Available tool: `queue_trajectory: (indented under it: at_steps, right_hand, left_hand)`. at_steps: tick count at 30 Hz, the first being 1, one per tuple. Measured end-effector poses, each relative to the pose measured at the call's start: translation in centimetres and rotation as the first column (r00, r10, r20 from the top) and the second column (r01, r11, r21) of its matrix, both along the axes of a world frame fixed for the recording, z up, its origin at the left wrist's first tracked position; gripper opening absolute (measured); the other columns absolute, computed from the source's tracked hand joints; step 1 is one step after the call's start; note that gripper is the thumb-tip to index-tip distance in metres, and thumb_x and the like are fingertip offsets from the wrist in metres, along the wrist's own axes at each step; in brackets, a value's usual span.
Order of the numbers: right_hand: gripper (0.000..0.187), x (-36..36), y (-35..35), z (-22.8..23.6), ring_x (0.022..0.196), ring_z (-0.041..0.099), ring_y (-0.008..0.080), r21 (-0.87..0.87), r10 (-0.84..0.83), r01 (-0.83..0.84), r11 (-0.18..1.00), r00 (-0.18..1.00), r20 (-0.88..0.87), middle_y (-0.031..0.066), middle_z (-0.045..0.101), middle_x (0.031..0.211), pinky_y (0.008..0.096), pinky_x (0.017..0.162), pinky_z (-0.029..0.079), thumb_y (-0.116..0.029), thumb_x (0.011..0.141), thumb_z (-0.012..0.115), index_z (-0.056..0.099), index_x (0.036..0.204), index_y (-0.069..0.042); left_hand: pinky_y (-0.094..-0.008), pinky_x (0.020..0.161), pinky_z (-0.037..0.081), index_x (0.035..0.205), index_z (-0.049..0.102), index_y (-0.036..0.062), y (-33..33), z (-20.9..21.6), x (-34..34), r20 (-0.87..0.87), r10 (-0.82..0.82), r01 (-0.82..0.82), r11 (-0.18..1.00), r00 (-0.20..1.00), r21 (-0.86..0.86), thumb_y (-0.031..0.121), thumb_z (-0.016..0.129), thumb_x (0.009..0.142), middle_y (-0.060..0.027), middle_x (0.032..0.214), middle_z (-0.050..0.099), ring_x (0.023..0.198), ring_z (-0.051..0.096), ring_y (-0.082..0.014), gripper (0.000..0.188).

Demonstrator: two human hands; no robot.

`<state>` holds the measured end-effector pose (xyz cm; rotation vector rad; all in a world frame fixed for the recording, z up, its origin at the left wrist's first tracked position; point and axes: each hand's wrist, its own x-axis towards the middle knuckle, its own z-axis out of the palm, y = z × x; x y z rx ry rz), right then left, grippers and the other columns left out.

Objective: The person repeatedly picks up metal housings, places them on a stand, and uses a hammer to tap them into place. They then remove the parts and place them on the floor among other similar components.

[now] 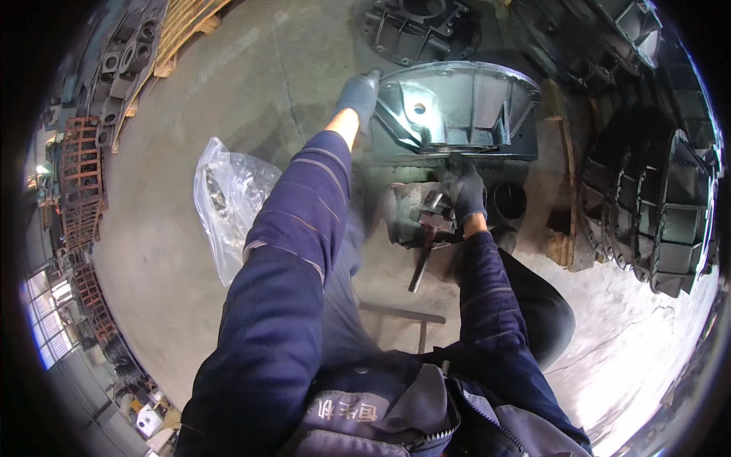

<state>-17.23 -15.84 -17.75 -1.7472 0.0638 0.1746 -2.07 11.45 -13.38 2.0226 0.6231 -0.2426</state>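
Note:
A grey ribbed metal housing (476, 95), shaped like a half bell with a bolt-hole flange, sits on a dark plate in front of me. My left hand (358, 95), in a dark grey glove, grips the left end of its flange. Closed at the near lower edge is my right hand (466, 189), gloved too; its fingertips are partly hidden. A bright spot of light falls around a round hole in the housing wall. Just left of my right hand, a hammer (428, 236) rests with its handle toward me on a rough block (403, 209).
A clear plastic bag (228, 198) with small parts lies on the floor at left. Another casting (419, 30) stands beyond the housing. Large ribbed castings (655, 206) are stacked at right beside a wooden pallet (563, 183). A metal bar (403, 312) is near my legs.

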Motion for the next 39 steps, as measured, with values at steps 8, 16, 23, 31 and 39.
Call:
queue_trajectory:
  at_steps: [8, 16, 23, 31, 39]
  right_hand:
    - [0.038, 2.0, 1.5, 2.9, 0.124, 0.064, 0.0259, 0.573, 0.095, 0.04, 0.818, 0.974, -0.204, 0.0163, 0.068, 0.132, 0.0363, 0.11, 0.047, -0.02, 0.102, 0.06, 0.065, 0.131, 0.004]
    - [0.038, 3.4, -0.3, 4.8, 0.117, 0.065, 0.0376, 0.912, 0.074, 0.307, 0.271, 0.938, -0.338, 0.0222, 0.064, 0.127, 0.0519, 0.106, 0.054, -0.027, 0.109, 0.048, 0.053, 0.133, 0.002]
    - [0.041, 2.3, -0.3, 3.3, 0.119, 0.061, 0.032, 0.825, -0.078, 0.433, 0.363, 0.896, -0.436, 0.0123, 0.063, 0.128, 0.053, 0.101, 0.05, -0.039, 0.104, 0.057, 0.055, 0.137, -0.014]
    - [0.049, 3.7, -1.1, 5.8, 0.118, 0.064, 0.0357, 0.882, -0.1, 0.356, 0.308, 0.934, -0.342, 0.0193, 0.065, 0.131, 0.0515, 0.103, 0.052, -0.044, 0.107, 0.049, 0.056, 0.136, -0.005]
    - [0.073, 4.3, -1.9, 6.9, 0.135, 0.051, 0.0426, 0.859, 0.126, 0.499, 0.115, 0.851, -0.511, 0.0247, 0.05, 0.149, 0.0615, 0.112, 0.041, -0.059, 0.104, 0.04, 0.048, 0.145, 0.001]
  left_hand:
    - [-0.0541, 0.091, 0.054, 0.113, 0.07, 0.0038, -2.7, 4.4, 1.4, 0.063, -0.181, 0.154, 0.941, 0.982, 0.3, 0.035, 0.041, 0.105, -0.0299, 0.106, 0.07, 0.103, 0.069, -0.0461, 0.043]
    - [-0.054, 0.09, 0.053, 0.11, 0.073, 0.0039, -11.5, 15.4, 3.9, 0.712, -0.532, 0.155, 0.837, 0.458, 0.526, 0.066, 0.036, 0.103, -0.0298, 0.102, 0.07, 0.101, 0.067, -0.0491, 0.073]
    - [-0.0511, 0.098, 0.049, 0.129, 0.067, -0.0002, -3.2, 4.9, 0.1, 0.104, -0.195, 0.18, 0.974, 0.975, 0.14, 0.053, 0.051, 0.102, -0.0326, 0.12, 0.068, 0.111, 0.065, -0.0474, 0.062]
    - [-0.0523, 0.09, 0.053, 0.112, 0.071, -0.0078, -8.1, 9.0, 2.2, 0.19, -0.215, 0.156, 0.946, 0.958, 0.284, 0.053, 0.04, 0.103, -0.031, 0.112, 0.07, 0.107, 0.067, -0.0451, 0.068]
    - [-0.0526, 0.095, 0.051, 0.112, 0.074, 0.0021, -12.5, 14.5, 3.1, 0.235, -0.666, 0.39, 0.646, 0.708, 0.657, 0.073, 0.035, 0.1, -0.0297, 0.111, 0.071, 0.108, 0.067, -0.0458, 0.082]
